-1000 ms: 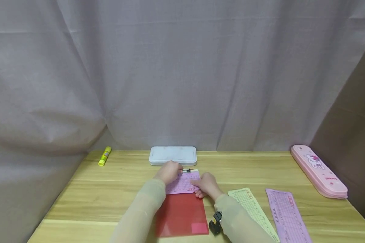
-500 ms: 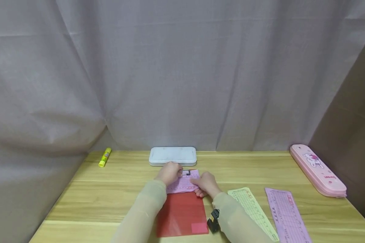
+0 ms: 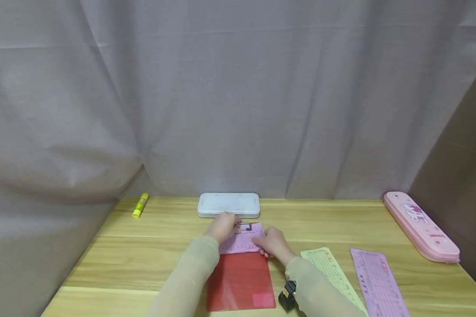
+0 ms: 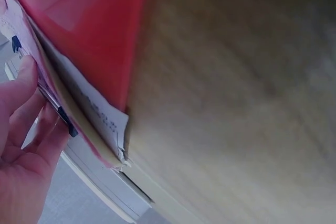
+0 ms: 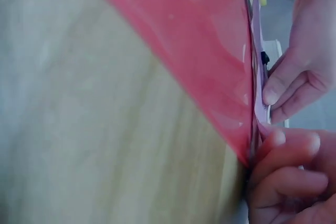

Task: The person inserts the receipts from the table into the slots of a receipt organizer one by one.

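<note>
A red folder [image 3: 241, 281] lies on the table before me. At its far end is a stack of papers with a purple printed form [image 3: 242, 242] on top. My left hand [image 3: 223, 226] holds a metal clip with black ends [image 3: 243, 226] at the far edge of the papers. In the left wrist view, the left thumb presses on the clip [image 4: 44, 90], fingers behind it. My right hand [image 3: 275, 244] pinches the right edge of the purple form. The right wrist view shows the right fingers [image 5: 283, 177] curled at the folder's corner.
A white case [image 3: 228, 204] stands just behind the papers. A yellow glue stick [image 3: 140, 205] lies far left. To the right lie a yellow-green form [image 3: 333, 273], another purple form [image 3: 378, 281] and a pink pencil case [image 3: 422, 226].
The metal clip's visible part has swung from the far edge down over the purple form. Both hands stay at the papers; the head view has shifted slightly.
</note>
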Demonstrator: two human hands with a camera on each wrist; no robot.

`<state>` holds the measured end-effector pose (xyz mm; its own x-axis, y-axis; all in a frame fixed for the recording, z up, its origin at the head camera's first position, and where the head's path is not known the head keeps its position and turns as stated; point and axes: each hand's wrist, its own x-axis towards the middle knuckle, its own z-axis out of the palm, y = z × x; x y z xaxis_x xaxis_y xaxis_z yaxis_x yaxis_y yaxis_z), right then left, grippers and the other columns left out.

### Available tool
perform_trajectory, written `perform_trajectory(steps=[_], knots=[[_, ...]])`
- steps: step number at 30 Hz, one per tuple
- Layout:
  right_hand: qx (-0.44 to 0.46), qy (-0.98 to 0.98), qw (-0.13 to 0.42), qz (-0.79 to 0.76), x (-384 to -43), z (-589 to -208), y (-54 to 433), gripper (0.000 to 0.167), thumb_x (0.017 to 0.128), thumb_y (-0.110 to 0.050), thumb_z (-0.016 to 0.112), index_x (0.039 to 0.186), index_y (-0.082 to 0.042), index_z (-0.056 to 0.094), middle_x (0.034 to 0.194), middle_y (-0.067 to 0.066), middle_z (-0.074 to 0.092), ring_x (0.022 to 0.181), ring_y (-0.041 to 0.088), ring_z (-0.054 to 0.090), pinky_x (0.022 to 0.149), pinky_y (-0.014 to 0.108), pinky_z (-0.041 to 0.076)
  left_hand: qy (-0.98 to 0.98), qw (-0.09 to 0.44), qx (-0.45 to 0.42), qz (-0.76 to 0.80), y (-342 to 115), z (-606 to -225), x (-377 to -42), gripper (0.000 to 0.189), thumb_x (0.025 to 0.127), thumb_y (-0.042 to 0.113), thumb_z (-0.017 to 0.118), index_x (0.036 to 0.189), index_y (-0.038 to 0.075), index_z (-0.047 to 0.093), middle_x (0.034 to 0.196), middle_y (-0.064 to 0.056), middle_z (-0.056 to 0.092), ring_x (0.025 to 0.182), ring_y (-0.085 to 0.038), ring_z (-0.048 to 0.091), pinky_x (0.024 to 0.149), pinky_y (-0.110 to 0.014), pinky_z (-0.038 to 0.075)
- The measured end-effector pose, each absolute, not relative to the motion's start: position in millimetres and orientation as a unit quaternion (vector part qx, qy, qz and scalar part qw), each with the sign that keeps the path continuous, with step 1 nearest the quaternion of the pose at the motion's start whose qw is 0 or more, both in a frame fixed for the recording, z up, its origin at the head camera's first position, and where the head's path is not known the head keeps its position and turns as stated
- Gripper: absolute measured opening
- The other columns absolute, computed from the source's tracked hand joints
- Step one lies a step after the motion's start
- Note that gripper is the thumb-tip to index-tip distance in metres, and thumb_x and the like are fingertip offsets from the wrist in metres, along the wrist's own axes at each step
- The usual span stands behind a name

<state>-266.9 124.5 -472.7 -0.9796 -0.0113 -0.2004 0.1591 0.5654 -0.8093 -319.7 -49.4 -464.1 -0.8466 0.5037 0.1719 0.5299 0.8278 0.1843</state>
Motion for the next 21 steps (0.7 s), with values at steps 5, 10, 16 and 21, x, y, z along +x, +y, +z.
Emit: perform_trajectory(steps=[5, 10, 16, 21], knots=[[0.018, 0.903, 0.052, -0.426, -265.2, -465.3, 133.0, 0.029, 0.079, -0.019, 0.071, 0.063, -0.011, 0.049, 0.049, -0.003, 0.045, 0.040, 0.007, 0.039, 0.038, 0.018, 0.031, -0.954, 0.056, -0.270, -0.118, -46.4, -462.2, -319.8, 0.020, 0.080, 0.020, 0.074, 0.099, 0.012, 0.075, 0.093, 0.000, 0.073, 0.090, -0.019, 0.068, 0.083, -0.031, 0.053], [0.001, 0.912, 0.022, -0.410, -262.8, -455.4, 148.3, 0.020, 0.078, -0.017, 0.073, 0.071, -0.006, 0.057, 0.056, 0.000, 0.053, 0.048, 0.010, 0.047, 0.044, 0.023, 0.040, -0.953, 0.047, -0.272, -0.128, -48.2, -461.4, -320.8, 0.021, 0.081, 0.021, 0.074, 0.100, 0.012, 0.075, 0.095, 0.000, 0.073, 0.093, -0.018, 0.068, 0.084, -0.031, 0.053], [-0.033, 0.913, 0.003, -0.407, -256.0, -450.0, 175.3, 0.012, 0.081, -0.014, 0.071, 0.076, -0.006, 0.063, 0.056, 0.002, 0.056, 0.048, 0.011, 0.050, 0.046, 0.025, 0.043, -0.948, 0.052, -0.285, -0.134, -52.6, -464.3, -321.0, 0.024, 0.079, 0.023, 0.075, 0.100, 0.012, 0.075, 0.095, 0.000, 0.073, 0.092, -0.017, 0.068, 0.084, -0.030, 0.053], [-0.062, 0.908, 0.007, -0.414, -250.2, -448.4, 204.0, 0.008, 0.082, -0.012, 0.070, 0.079, -0.006, 0.065, 0.061, 0.004, 0.059, 0.050, 0.013, 0.052, 0.045, 0.024, 0.045, -0.946, 0.047, -0.283, -0.148, -54.5, -464.5, -320.8, 0.031, 0.074, 0.027, 0.078, 0.100, 0.012, 0.075, 0.095, 0.001, 0.073, 0.093, -0.017, 0.068, 0.085, -0.030, 0.052]])
